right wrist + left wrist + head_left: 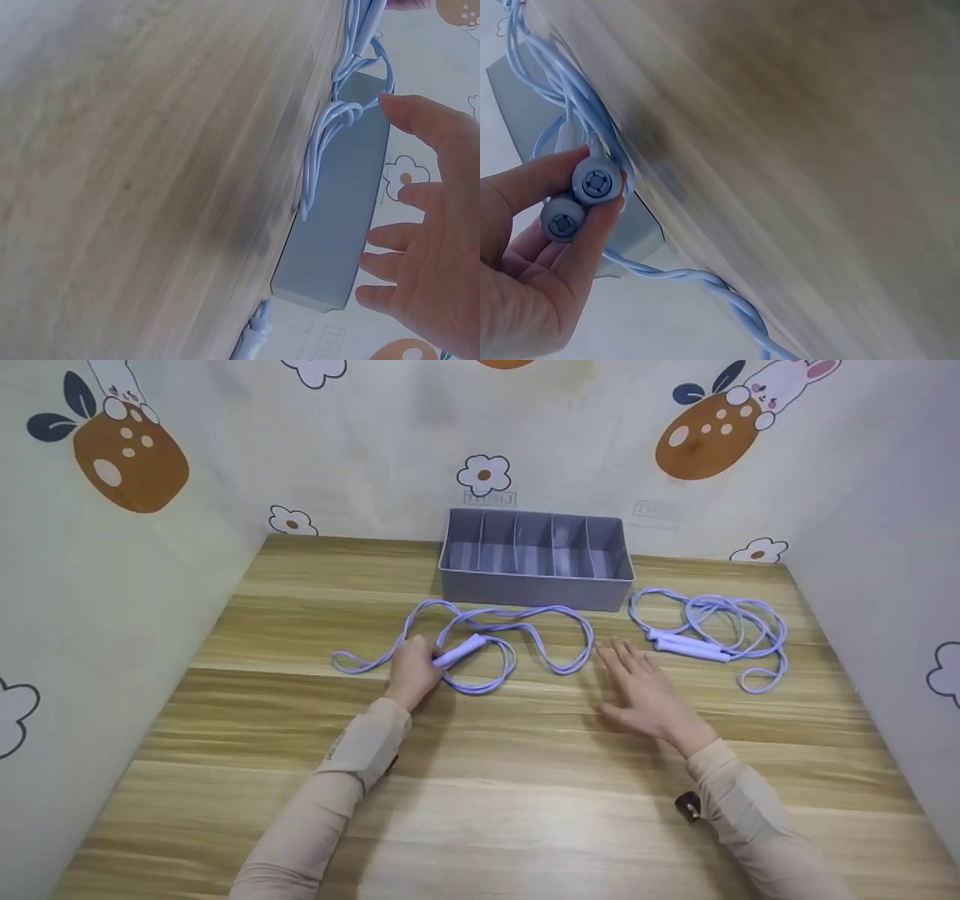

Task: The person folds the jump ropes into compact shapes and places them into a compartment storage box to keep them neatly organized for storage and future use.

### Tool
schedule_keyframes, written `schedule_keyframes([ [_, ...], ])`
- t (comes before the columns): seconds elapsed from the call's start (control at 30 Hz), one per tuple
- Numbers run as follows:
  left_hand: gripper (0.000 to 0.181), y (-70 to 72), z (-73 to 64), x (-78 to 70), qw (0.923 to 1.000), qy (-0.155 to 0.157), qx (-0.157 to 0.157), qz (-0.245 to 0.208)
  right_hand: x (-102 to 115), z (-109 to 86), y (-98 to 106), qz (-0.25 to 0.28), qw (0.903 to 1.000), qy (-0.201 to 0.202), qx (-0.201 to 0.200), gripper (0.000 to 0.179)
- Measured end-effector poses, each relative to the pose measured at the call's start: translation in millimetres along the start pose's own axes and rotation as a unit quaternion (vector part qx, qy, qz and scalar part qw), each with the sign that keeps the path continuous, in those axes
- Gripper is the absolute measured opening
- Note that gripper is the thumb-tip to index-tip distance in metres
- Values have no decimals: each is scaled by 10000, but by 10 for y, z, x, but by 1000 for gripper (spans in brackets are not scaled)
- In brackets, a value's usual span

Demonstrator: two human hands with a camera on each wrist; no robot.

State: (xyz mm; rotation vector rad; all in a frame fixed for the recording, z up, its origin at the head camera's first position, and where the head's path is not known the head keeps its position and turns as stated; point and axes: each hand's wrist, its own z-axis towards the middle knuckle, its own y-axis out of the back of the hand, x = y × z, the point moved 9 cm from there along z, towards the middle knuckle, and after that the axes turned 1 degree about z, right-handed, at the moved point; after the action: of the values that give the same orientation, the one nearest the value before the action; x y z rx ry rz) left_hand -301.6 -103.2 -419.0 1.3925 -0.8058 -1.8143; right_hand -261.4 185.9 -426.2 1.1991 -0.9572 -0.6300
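Holds in the left hand [412, 667], just left of centre in the head view, a pair of smooth periwinkle handles [463, 649], slim and plastic-looking, pinched side by side between thumb and fingers. In the left wrist view, presents at left two round handle ends with slotted, wheel-like recesses. Trails from these a sleek, rounded cord [476, 689], doubled and partly twisted, with a ring just below the handles, a narrow loop toward the left and a broad wavy bend reaching close to the right hand [645, 690]. Has that right hand released from any hold, right of centre, with fingers extended and slightly parted, back upward; cannot tell whether touching the tabletop [517, 795]. Farther right, shows a second skipping rope [780, 634] of the same colour, coiled in overlapping ovals around two parallel handles, with a small curl at the lower right. At upper centre, sets against the back wall a grey box [536, 590], rigid and smooth-faced, flared slightly at the rim and split by thin upright dividers into five compartments. Spreads beneath everything a wood-grain surface in tan and olive streaks. Along the top, prints the pale wall covering [375, 457] with dimpled orange fruits [135, 461] and rounded white flowers [484, 475]
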Motion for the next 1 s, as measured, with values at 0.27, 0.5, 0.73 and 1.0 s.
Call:
schedule_keyframes([
  [0.27, 24, -24, -65, 19, 9958, 146, 389, -814, 45, 8, -1, 53, 10000, 20, 22, 83],
  [0.5, 22, -43, -124, -39, 9875, 345, 555, -1435, 106, 29, 9, 128, 9999, 83, -10, 83],
  [0.73, 27, -114, -186, -146, 9694, 692, 917, -2168, 198, 82, 74, 369, 9985, 328, -235, 80],
  [1.0, 29, -87, -236, -357, 9538, 578, 1152, -2713, 359, 195, 209, 810, 9936, 464, -635, 74],
])
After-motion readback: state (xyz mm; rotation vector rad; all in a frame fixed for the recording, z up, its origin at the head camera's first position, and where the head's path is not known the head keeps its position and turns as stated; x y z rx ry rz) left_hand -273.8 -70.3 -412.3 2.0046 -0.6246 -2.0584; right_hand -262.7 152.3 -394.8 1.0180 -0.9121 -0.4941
